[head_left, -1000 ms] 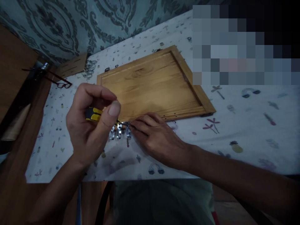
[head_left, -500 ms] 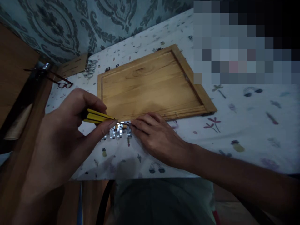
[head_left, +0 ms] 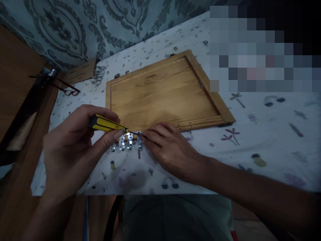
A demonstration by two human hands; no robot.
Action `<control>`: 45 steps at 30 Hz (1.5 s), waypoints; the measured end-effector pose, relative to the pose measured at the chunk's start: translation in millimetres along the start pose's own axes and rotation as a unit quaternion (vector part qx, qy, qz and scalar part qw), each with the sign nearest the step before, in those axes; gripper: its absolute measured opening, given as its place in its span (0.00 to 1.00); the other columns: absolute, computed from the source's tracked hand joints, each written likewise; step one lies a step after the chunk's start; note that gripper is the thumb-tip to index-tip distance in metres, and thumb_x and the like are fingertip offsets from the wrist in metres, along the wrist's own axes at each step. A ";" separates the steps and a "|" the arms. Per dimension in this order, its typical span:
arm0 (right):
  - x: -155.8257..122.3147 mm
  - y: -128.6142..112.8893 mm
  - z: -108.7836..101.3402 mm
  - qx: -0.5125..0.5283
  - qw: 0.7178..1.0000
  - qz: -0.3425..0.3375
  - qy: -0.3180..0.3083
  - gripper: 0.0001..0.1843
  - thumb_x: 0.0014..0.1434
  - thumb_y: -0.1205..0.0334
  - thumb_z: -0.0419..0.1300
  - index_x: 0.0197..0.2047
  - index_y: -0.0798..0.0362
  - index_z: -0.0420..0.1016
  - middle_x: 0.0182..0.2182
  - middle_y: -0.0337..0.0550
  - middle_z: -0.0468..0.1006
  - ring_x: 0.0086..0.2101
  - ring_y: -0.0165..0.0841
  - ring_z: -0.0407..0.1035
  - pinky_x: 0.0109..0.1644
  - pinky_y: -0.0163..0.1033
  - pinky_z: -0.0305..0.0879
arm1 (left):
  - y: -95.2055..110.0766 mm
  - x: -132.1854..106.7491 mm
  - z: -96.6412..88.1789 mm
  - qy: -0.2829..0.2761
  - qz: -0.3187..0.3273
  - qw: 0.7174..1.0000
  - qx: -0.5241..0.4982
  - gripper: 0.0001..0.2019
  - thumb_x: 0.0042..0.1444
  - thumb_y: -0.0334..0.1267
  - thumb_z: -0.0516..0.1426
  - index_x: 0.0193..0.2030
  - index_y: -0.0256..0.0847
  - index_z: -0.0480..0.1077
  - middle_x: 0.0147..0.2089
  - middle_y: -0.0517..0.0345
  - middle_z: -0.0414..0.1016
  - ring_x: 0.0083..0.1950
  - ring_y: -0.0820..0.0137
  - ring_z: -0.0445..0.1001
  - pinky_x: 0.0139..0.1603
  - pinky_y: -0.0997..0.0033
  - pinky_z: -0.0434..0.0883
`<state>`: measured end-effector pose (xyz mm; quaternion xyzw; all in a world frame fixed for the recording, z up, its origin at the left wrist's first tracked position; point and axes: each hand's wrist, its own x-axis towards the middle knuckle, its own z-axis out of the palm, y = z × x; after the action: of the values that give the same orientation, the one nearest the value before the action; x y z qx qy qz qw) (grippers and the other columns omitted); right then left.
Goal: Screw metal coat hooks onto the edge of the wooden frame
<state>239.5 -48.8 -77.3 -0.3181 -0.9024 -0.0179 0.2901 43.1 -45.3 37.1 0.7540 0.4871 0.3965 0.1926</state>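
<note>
My left hand [head_left: 70, 147] is closed round the yellow and dark handle of a screwdriver [head_left: 107, 124]. Its shaft points right, and the tip meets a silver metal hook [head_left: 139, 143] at the near edge of a framed wooden panel [head_left: 160, 90]. Pinched together at that same hook are the fingers of my right hand [head_left: 173, 147], which hide part of it and any screw there. More silver hooks [head_left: 122, 143] sit in a row to the left along this edge. The panel lies flat on a patterned white cloth.
Eyeglasses [head_left: 71, 92] lie at the table's left side, near a brown flat board [head_left: 81, 71] and a heap of metal hooks [head_left: 99, 76]. Patterned wallpaper [head_left: 112, 23] borders the back. The upper right is blurred into blocks.
The left hand and screwdriver handle have turned slightly, showing more of the handle. The whole view has shifted a little down and right. The right hand stays at the hook.
</note>
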 end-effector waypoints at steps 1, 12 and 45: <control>-0.4 0.1 0.1 0.000 1.000 -0.001 -0.002 0.13 0.63 0.71 0.57 0.49 0.66 0.76 0.47 0.55 0.78 0.47 0.43 0.65 0.54 0.51 0.62 | 1.6 -0.3 -0.2 0.008 -0.008 1.000 -0.002 0.11 0.50 0.33 0.67 0.41 0.48 0.77 0.38 0.63 0.77 0.36 0.71 0.76 0.35 0.71 0.75; 1.4 0.1 -1.2 -0.013 1.000 -0.002 -0.012 0.13 0.64 0.71 0.54 0.48 0.63 0.77 0.47 0.54 0.78 0.46 0.42 0.66 0.54 0.51 0.63 | 1.1 0.7 1.9 0.013 0.009 1.000 0.027 0.10 0.51 0.36 0.66 0.41 0.51 0.76 0.38 0.64 0.77 0.36 0.69 0.76 0.34 0.66 0.76; 1.8 0.0 -3.0 -0.012 1.000 -0.004 -0.009 0.11 0.64 0.70 0.56 0.46 0.63 0.77 0.47 0.53 0.79 0.46 0.43 0.67 0.53 0.49 0.64 | -8.7 2.5 3.1 -0.018 0.044 0.998 -0.048 0.22 0.51 0.28 0.66 0.53 0.47 0.71 0.47 0.59 0.74 0.46 0.67 0.79 0.42 0.70 0.79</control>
<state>240.0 -48.4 -73.9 -0.3183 -0.9058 -0.0271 0.2784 41.0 -38.8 30.3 0.7717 0.4302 0.4136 0.2199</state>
